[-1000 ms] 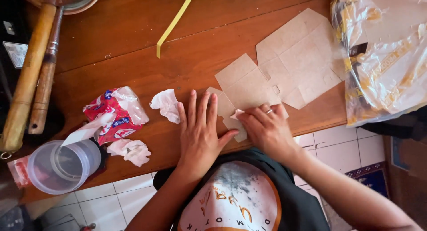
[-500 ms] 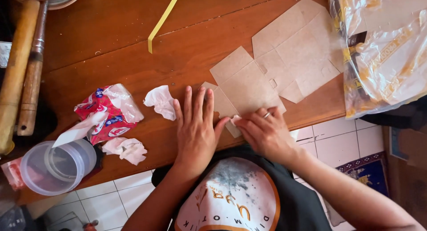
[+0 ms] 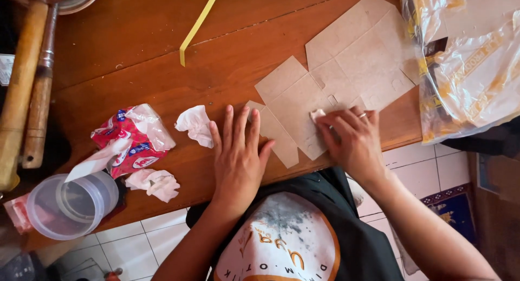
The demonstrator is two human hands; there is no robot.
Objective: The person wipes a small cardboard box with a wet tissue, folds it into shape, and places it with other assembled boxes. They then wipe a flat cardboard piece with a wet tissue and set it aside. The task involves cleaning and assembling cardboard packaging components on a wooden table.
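A flat, unfolded brown cardboard box blank (image 3: 330,91), matte and creased into panels and flaps, lies near the front edge of a wooden table (image 3: 135,37). The left hand (image 3: 238,156) lies open, palm down, pinning its near flap, while the right hand (image 3: 352,140) pinches a small white wad (image 3: 317,115) against the card, apparently wiping it; the wiping looks to need steady pressure. Left of the hands lie crumpled tissues (image 3: 196,124), a red-and-white tissue packet (image 3: 132,137) and a clear plastic cup (image 3: 70,205); crinkled plastic bags (image 3: 471,59) sit at right.
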